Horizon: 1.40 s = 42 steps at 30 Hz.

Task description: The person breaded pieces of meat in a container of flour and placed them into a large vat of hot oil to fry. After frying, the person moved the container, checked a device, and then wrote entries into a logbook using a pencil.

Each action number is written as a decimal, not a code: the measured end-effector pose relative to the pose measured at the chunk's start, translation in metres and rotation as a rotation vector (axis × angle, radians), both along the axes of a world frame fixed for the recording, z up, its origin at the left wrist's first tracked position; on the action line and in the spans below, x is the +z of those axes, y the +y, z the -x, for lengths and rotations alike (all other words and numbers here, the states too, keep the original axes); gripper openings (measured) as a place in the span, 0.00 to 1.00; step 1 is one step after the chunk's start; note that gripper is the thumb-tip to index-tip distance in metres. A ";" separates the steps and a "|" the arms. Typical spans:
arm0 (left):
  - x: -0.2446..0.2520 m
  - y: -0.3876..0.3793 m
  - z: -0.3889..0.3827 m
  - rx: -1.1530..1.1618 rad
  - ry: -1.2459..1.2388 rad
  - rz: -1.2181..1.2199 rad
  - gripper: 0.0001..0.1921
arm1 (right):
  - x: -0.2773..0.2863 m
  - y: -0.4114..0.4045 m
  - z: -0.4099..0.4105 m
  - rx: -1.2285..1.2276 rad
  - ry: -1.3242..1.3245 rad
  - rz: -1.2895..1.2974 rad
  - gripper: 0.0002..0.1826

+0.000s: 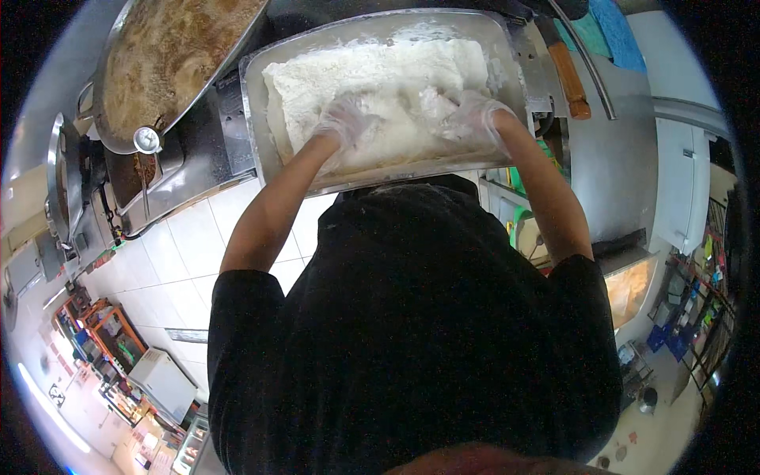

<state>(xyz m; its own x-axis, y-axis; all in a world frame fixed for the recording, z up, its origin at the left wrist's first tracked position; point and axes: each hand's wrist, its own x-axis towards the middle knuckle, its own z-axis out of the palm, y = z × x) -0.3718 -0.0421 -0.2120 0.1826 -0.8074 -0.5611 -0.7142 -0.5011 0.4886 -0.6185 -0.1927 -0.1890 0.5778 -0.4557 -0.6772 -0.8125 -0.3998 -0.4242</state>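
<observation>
A rectangular metal pan (516, 77) holds a deep bed of white flour-like powder (380, 68), banked higher at the far side. My left hand (350, 119), in a clear plastic glove, is pressed into the powder left of the middle. Its fingers are partly buried and blurred, so its grip is hidden. My right hand (475, 113), gloved the same way, is at the pan's right part. Its fingers close around a powder-coated lump (436, 107), whose kind is not clear. Powder clings to both gloves.
Left of the pan, a large wok (110, 119) holds bubbling brown oil (172, 53), with a dial thermometer (147, 140) at its rim. A wooden-handled tool (570, 80) and a metal rod (585, 56) lie to the right, near folded cloths (617, 35). White tiles (190, 237) cover the floor.
</observation>
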 end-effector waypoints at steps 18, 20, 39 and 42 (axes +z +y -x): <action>-0.072 0.050 -0.073 0.534 0.470 -0.072 0.38 | -0.028 0.054 -0.090 0.071 -0.401 0.005 0.21; -0.048 0.051 -0.066 0.446 0.273 0.031 0.34 | 0.018 0.063 -0.089 0.224 -0.385 -0.068 0.21; -0.008 0.059 -0.062 0.941 0.608 0.104 0.25 | 0.000 0.078 -0.087 0.739 0.091 0.158 0.17; -0.012 0.061 -0.086 0.390 0.104 0.294 0.23 | -0.040 0.072 -0.078 0.622 -0.045 0.131 0.19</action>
<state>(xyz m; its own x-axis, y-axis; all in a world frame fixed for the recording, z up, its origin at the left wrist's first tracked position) -0.2859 0.0190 -0.2243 0.4580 -0.8167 -0.3510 -0.4411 -0.5516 0.7079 -0.5406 -0.1206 -0.2287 0.7878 -0.1032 -0.6073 -0.3944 -0.8418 -0.3686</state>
